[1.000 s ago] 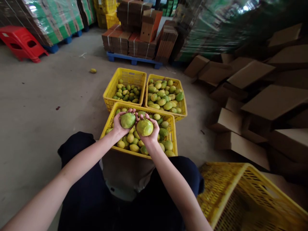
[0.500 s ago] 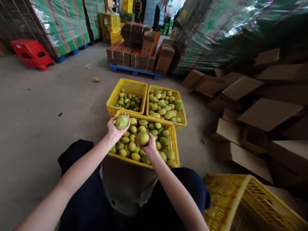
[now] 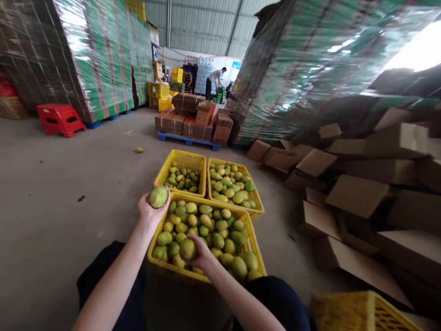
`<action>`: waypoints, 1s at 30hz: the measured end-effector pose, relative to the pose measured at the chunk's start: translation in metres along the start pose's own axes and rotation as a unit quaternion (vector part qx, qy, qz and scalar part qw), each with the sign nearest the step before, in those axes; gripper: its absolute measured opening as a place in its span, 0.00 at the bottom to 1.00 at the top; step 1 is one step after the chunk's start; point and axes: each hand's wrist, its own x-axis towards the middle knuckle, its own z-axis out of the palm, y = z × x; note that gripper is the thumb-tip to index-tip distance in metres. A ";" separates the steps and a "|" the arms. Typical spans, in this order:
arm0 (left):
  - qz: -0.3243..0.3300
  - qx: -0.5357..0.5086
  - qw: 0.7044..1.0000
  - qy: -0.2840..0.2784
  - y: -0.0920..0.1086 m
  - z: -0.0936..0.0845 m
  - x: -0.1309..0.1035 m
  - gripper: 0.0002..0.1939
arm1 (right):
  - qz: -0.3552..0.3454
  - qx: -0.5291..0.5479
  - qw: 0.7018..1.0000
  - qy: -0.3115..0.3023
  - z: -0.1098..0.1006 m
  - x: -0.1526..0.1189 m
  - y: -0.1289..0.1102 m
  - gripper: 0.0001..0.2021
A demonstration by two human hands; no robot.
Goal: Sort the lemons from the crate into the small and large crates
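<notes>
- Head view, and here's the left hand (image 3: 151,209), up by the far left corner of the near crate (image 3: 257,243), fingers curled round a green fruit (image 3: 159,197), its upper face in plain sight.
- The right hand (image 3: 201,257) is over the near crate, toward its near edge, thumb and fingers closed on a duller, yellow-green fruit (image 3: 188,249); the undersides of that grip can't be seen.
- Below, the near crate carries a broad spread of green and yellow fruits (image 3: 217,240), right out to its near right corner.
- Beyond its far edge, two more yellow crates side by side: the far left crate (image 3: 188,153) with smaller fruits lying low, the far right crate (image 3: 255,213) fuller, with bigger ones.
- Out on the floor (image 3: 103,184), one loose fruit (image 3: 138,150) lies past the far left crate, a red stool (image 3: 62,120) farther back.
- Over on the right, a jumble of cardboard boxes (image 3: 356,195), and another yellow crate (image 3: 344,310) at the bottom.
- In the background, a person (image 3: 214,78) bends forward beyond stacked cardboard on a blue pallet (image 3: 189,140).
</notes>
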 end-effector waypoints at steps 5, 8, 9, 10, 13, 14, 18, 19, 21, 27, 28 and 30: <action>-0.012 -0.004 1.000 0.004 0.006 -0.002 -0.001 0.17 | 0.034 0.015 0.999 0.040 0.012 -0.006 0.001 0.07; -0.031 0.012 0.999 -0.004 0.004 -0.004 -0.007 0.19 | 0.021 0.032 0.999 0.034 0.018 -0.014 -0.011 0.07; -0.037 0.019 0.999 -0.008 0.004 -0.004 -0.009 0.19 | 0.022 0.038 0.999 0.030 0.019 -0.017 -0.016 0.07; -0.040 0.024 0.999 -0.014 0.003 -0.004 -0.012 0.19 | 0.025 0.046 0.998 0.026 0.021 -0.021 -0.021 0.07; -0.052 0.067 0.996 -0.041 0.001 -0.004 -0.017 0.19 | 0.018 0.080 0.997 0.011 0.023 -0.034 -0.038 0.05; -0.060 0.099 0.992 -0.054 -0.001 -0.005 -0.018 0.19 | 0.011 0.092 0.996 0.005 0.023 -0.038 -0.044 0.05; -0.125 0.274 0.951 -0.067 -0.021 -0.022 -0.020 0.15 | -0.030 0.142 0.989 -0.027 0.014 -0.056 -0.073 0.09; -0.149 0.311 0.937 -0.053 -0.030 -0.031 -0.021 0.14 | -0.042 0.157 0.986 -0.034 0.010 -0.060 -0.081 0.09; -0.213 0.373 0.903 -0.007 -0.050 -0.056 -0.025 0.12 | -0.065 0.187 0.979 -0.043 0.000 -0.067 -0.096 0.07; -0.393 0.487 0.771 0.121 -0.089 -0.146 -0.040 0.08 | -0.146 0.221 0.963 -0.050 -0.034 -0.082 -0.128 0.09; -0.409 0.500 0.751 0.135 -0.090 -0.152 -0.039 0.09 | -0.171 0.200 0.963 -0.051 -0.039 -0.082 -0.132 0.10; -0.414 0.527 0.726 0.153 -0.088 -0.149 -0.030 0.10 | -0.222 0.149 0.962 -0.055 -0.049 -0.082 -0.137 0.12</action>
